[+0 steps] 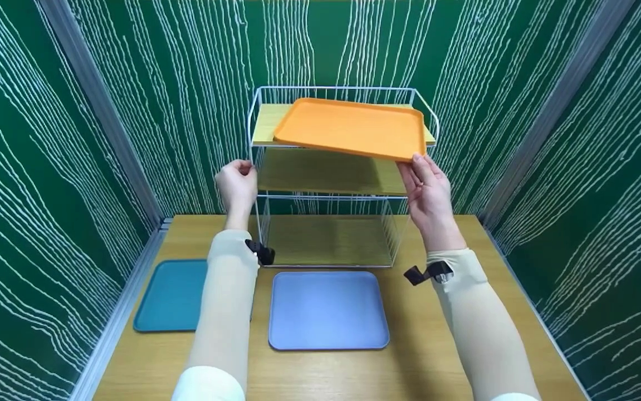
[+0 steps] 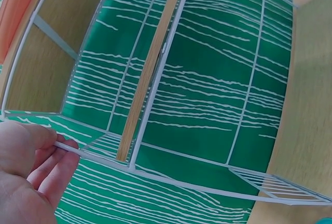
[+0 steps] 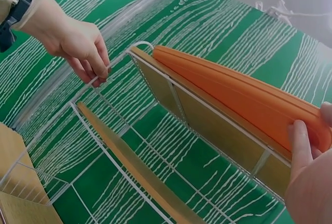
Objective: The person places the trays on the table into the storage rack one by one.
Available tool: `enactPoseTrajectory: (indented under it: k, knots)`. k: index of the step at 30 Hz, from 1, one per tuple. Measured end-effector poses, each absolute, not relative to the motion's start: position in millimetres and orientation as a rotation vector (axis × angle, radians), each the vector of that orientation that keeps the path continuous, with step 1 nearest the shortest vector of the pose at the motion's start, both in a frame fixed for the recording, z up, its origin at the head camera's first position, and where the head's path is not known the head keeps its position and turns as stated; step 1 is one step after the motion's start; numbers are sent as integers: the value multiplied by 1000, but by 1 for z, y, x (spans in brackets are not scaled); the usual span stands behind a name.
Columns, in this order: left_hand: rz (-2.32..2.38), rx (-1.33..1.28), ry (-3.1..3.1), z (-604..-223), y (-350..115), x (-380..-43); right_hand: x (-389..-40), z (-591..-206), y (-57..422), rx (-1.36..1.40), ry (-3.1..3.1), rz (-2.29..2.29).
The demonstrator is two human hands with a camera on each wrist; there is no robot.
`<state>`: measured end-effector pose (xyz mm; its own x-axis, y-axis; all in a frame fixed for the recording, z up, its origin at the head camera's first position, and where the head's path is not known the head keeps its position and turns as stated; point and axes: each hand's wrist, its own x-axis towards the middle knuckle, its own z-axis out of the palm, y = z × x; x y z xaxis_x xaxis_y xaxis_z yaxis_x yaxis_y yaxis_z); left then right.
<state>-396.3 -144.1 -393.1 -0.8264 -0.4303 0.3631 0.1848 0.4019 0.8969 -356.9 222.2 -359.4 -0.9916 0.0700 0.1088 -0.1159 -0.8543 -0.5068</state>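
Note:
A three-tier rack (image 1: 320, 172) of white wire and wooden boards stands at the back of the table. My left hand (image 1: 236, 186) grips its left front upright, thumb and fingers around the thin wire (image 2: 70, 148) in the left wrist view. At the front right corner of an orange tray (image 1: 353, 129), my right hand (image 1: 430, 189) pinches the rim, thumb on top and fingers beneath. This tray is tilted, its right front corner lowest, and overlaps the top shelf (image 1: 264, 123) in the head view. The right wrist view shows the tray's underside over the top board.
On the wooden table (image 1: 331, 379), a lavender-blue tray (image 1: 328, 312) lies flat before the rack. Left of it is a teal tray (image 1: 170, 295), partly hidden by my left forearm. Green walls (image 1: 604, 167) with white streaks enclose the back and both sides.

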Motion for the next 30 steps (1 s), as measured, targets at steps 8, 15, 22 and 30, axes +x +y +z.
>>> enactPoseTrajectory:
  k: [8, 15, 22, 30]
  knots:
    - [-1451, 208, -2103, -394, -144, -398, -368, -358, 230, 78, -818, 2944]
    - [-1452, 218, -2108, -393, -146, -399, -379, -355, 232, -6, -849, 2938]
    - [-1438, 216, -2113, -392, -146, -400, -383, -355, 227, -48, -899, 2880]
    - [-1438, 226, -2116, -394, -145, -401, -383, -355, 217, -71, -929, 2914]
